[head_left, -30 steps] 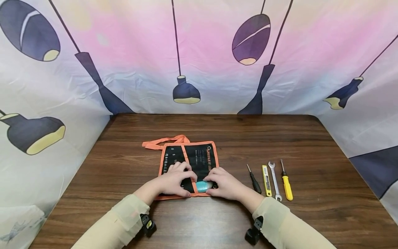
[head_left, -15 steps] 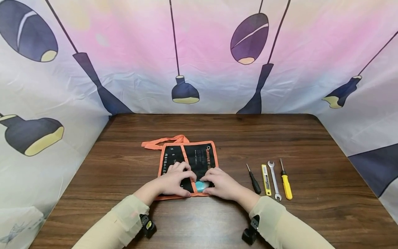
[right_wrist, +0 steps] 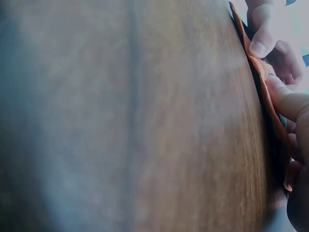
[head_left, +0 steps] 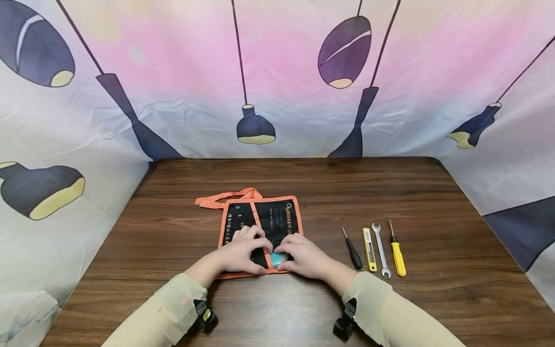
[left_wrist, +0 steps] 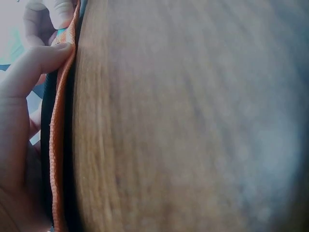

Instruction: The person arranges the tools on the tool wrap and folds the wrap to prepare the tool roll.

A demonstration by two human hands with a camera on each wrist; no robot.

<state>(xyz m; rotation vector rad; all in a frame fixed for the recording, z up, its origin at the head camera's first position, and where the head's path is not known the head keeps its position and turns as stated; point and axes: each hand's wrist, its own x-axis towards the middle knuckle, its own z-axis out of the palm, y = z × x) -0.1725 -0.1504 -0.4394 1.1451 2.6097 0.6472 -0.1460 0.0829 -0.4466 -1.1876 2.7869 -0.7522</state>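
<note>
The black pouch [head_left: 277, 219] with orange trim lies on the brown counter [head_left: 173, 217]; the left hand [head_left: 243, 253], fingers bent, grips it near its lower edge; the right hand [head_left: 305, 258], thumb and fingers curled, pinches the teal handle [head_left: 276, 260] at the pouch's lower right part; farther right, side by side, lie a black screwdriver [head_left: 355, 256], a yellow strip [head_left: 369, 249], a wrench [head_left: 381, 250] and a yellow screwdriver [head_left: 398, 259].

Lamp-printed cloth [head_left: 195, 62] hangs behind a wooden table [head_left: 329, 185].
</note>
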